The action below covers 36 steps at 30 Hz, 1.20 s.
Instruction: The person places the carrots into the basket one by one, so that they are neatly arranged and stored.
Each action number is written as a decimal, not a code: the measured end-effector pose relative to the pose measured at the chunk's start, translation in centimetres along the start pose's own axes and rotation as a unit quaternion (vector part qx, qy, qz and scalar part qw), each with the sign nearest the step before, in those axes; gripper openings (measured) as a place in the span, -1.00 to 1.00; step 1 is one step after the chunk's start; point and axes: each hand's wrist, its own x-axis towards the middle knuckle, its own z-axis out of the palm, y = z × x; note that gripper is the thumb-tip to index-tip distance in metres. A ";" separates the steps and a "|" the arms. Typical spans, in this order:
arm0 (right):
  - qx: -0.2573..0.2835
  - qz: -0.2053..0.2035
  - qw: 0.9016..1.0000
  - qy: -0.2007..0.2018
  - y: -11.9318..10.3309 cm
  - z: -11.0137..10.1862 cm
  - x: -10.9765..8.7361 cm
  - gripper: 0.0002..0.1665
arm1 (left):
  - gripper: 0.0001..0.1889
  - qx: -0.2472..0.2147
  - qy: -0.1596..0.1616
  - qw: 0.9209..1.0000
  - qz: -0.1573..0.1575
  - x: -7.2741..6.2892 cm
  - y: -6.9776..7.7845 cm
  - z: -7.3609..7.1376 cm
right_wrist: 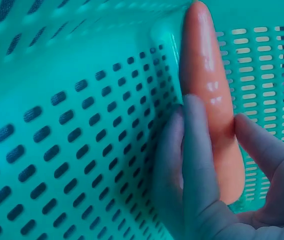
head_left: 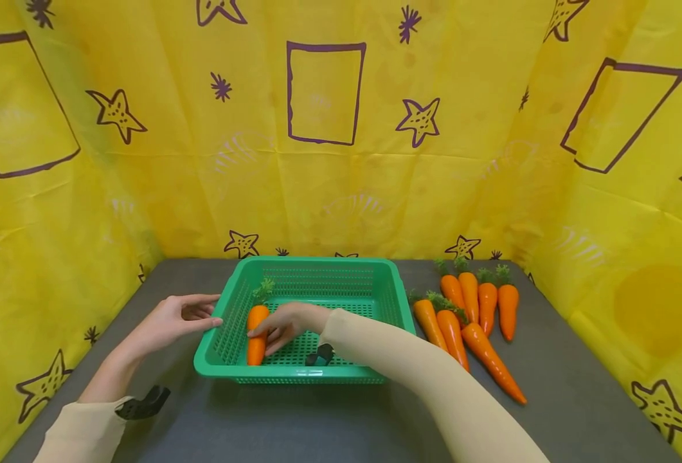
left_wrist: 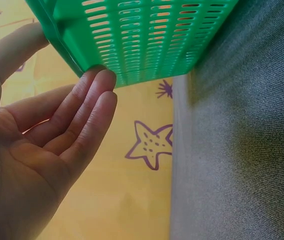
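A green plastic basket [head_left: 305, 372] with slotted walls stands on the dark table. My left hand [head_left: 174, 319] is at its left rim, with the thumb over the edge and fingertips against the outer wall in the left wrist view. Inside the basket at the left, my right hand [head_left: 294, 325] holds an orange carrot [head_left: 256, 334] with a green leafy top. In the right wrist view, the thumb is on one side of the carrot [right_wrist: 207, 65] and the fingers are on the other. The carrot lies lengthwise near the left wall, its tip towards the front.
Several more carrots [head_left: 491, 360] with leafy tops lie in a loose group on the table, right of the basket. Yellow curtains [head_left: 329, 193] with star drawings enclose the grey tabletop [head_left: 294, 424] at the back and both sides. My right forearm crosses over the basket's front right.
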 end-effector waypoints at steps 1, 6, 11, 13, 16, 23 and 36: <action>0.001 0.000 1.000 0.000 0.0 0.0 0.0 -0.80 | -0.39 0.000 0.001 1.000 0.000 0.0 0.0 0.0; 0.015 0.007 1.000 0.008 0.1 0.0 0.4 -0.77 | -0.38 0.002 0.001 1.000 -0.003 0.0 0.0 0.0; 0.028 0.002 0.999 0.019 0.0 -0.1 0.3 -0.83 | -0.39 0.002 0.000 1.000 -0.002 0.0 0.1 0.0; 0.017 0.003 1.000 0.024 0.0 -0.1 0.1 -0.85 | -0.39 0.002 0.000 1.000 -0.001 0.0 0.1 0.0; 0.000 0.012 1.000 0.022 0.1 -0.1 -0.1 -0.86 | -0.39 0.003 -0.001 1.000 -0.002 -0.1 0.1 0.0; 0.008 0.018 1.000 0.020 0.1 -0.1 0.0 -0.85 | -0.39 0.007 0.002 1.000 0.002 0.0 0.1 0.0; -0.036 -0.013 0.998 0.044 0.2 -0.5 -0.3 -0.87 | -0.39 0.001 0.003 1.000 0.004 0.0 0.0 0.0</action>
